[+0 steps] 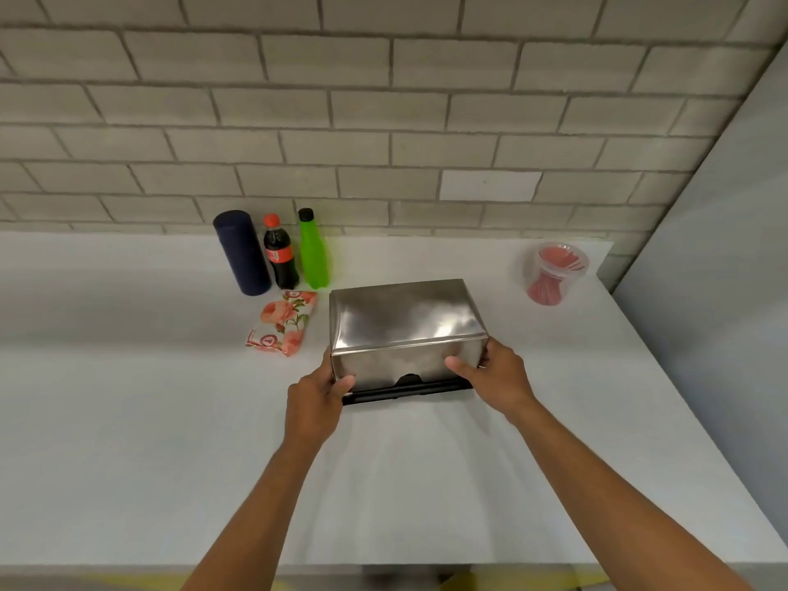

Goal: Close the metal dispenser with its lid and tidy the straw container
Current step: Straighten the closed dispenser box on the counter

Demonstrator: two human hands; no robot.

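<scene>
A shiny metal dispenser lid sits over a black base in the middle of the white counter. My left hand grips the lid's lower left corner and my right hand grips its lower right corner, thumbs on the front face. The black base shows under the lid's front edge. A clear straw container full of pink-red straws stands apart at the far right of the counter.
Behind the dispenser to the left stand a dark blue cylinder, a cola bottle and a green bottle. A floral packet lies left of the dispenser. A brick wall runs behind the white counter; a grey panel bounds the right.
</scene>
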